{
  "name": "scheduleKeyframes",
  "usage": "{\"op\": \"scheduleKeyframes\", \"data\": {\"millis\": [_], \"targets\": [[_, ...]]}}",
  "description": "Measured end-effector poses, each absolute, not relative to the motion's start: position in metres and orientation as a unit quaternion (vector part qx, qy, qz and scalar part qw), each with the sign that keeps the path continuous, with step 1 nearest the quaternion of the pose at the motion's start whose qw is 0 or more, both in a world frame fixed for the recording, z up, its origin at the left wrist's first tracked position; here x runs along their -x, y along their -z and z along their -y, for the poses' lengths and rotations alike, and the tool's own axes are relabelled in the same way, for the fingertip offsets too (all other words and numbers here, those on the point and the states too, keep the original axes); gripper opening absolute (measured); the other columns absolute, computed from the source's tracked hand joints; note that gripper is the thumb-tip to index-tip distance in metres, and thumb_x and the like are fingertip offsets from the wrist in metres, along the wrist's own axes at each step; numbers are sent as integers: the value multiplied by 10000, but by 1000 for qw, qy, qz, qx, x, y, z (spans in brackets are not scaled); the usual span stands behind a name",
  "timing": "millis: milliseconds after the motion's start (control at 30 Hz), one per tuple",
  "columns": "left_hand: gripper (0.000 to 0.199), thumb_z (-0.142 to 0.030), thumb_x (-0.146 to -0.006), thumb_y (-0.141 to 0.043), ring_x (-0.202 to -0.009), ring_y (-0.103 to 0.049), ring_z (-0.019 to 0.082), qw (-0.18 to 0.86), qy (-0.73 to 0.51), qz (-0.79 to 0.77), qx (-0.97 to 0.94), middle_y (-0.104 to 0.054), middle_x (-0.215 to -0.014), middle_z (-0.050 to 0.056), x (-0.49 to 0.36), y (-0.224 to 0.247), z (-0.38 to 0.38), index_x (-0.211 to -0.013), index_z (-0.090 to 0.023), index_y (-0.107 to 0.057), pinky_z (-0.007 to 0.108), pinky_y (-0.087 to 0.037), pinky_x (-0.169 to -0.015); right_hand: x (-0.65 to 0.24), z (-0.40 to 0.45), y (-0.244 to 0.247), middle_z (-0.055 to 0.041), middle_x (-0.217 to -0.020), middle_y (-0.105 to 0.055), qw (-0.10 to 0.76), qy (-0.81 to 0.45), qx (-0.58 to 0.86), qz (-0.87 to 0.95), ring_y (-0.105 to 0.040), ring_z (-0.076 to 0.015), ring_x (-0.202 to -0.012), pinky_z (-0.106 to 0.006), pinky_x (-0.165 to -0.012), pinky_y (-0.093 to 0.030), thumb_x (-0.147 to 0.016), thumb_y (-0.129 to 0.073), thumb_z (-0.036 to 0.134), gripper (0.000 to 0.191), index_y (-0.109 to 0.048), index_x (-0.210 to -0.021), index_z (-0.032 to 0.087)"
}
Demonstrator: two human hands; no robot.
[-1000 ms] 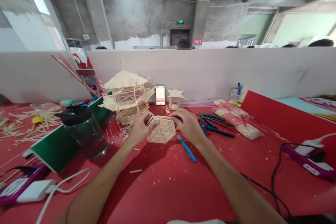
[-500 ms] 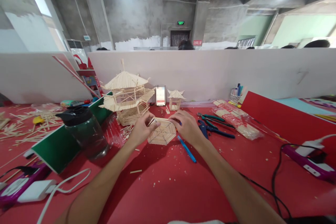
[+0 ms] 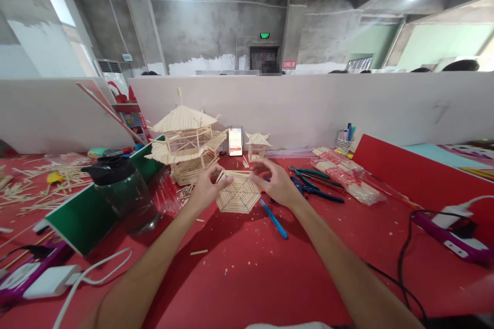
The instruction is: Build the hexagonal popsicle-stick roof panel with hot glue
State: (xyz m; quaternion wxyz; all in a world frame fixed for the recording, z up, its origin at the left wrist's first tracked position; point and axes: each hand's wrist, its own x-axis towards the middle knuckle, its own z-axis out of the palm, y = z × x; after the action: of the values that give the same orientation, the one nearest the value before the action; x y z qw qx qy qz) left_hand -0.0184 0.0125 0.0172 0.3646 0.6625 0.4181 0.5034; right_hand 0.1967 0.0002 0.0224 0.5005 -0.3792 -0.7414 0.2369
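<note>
A hexagonal panel of thin wooden sticks (image 3: 238,198), laid in rings around a centre, is held tilted above the red table. My left hand (image 3: 210,185) pinches its upper left edge, thumb on the near face. At the upper right corner my right hand (image 3: 276,180) has a looser hold, its thumb against the panel and its index finger arched above the edge. Behind my left hand stands a two-tiered stick pavilion (image 3: 185,121). A small stick pavilion (image 3: 258,144) stands beyond my right hand. Just right of the panel lies a blue pen (image 3: 274,218).
A lit phone (image 3: 235,141) leans near the white partition (image 3: 301,108). Pliers (image 3: 316,177) and bagged sticks (image 3: 347,175) lie to the right. A dark bottle (image 3: 125,195), a green board (image 3: 83,221) and loose sticks (image 3: 31,185) are at left. Cables and power strips (image 3: 451,239) flank both sides.
The panel has turned slightly and shows more of its face. My right hand's fingers have spread wider at its corner; my left hand keeps its pinch.
</note>
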Motion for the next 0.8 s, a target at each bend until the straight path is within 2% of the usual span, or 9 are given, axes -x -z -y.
{"op": "scheduleKeyframes", "data": {"millis": [100,200,333,433,567,800], "targets": [[334,-395,-640,-760,-625,-518,127,352,-501,-415,-673,-531,-670,-41,19,-18,-13,-737,-190,-515,233,-415,-585,-195,-3,-17,-53,-1009,-676,456,-333,347,749,-643,-176,-917,-318,-812,-513,-776,-660,287,430,-561,-1185,198],[278,-386,-705,-711,-663,-546,147,301,-480,-422,-708,-567,-729,-21,21,-18,-12,-809,-192,-541,253,-439,-612,-190,-5,-11,-48,-971,-691,451,-388,329,734,-656,-175,-890,-329,-816,-516,-772,-638,254,368,-565,-1125,183],[280,-327,-810,-636,-960,-590,220,127,-454,-397,-788,-614,-1062,79,22,-20,-5,-1051,-197,-576,350,-459,-854,-184,-6,-6,-45,-914,-694,459,-371,337,733,-650,-168,-828,-311,-779,-513,-757,-644,239,314,-593,-1057,160],[235,-299,-866,-584,-1121,-541,244,50,-432,-337,-835,-612,-1146,104,21,-23,4,-1083,-208,-602,378,-395,-991,-182,-6,-4,-40,-897,-694,460,-359,338,739,-640,-160,-800,-301,-766,-504,-762,-639,248,262,-612,-1005,155],[172,-291,-906,-531,-1043,-574,233,32,-422,-317,-849,-654,-1053,90,18,-25,9,-1017,-211,-637,359,-406,-964,-179,-4,-4,-36,-893,-695,454,-384,319,738,-636,-158,-792,-289,-747,-497,-773,-627,264,245,-621,-992,156],[174,-322,-937,-488,-906,-599,205,-4,-404,-345,-847,-664,-923,59,18,-21,5,-928,-203,-615,337,-444,-863,-178,-4,-2,-29,-858,-680,458,-401,305,732,-613,-150,-761,-269,-704,-478,-772,-639,271,220,-628,-960,156]]}}
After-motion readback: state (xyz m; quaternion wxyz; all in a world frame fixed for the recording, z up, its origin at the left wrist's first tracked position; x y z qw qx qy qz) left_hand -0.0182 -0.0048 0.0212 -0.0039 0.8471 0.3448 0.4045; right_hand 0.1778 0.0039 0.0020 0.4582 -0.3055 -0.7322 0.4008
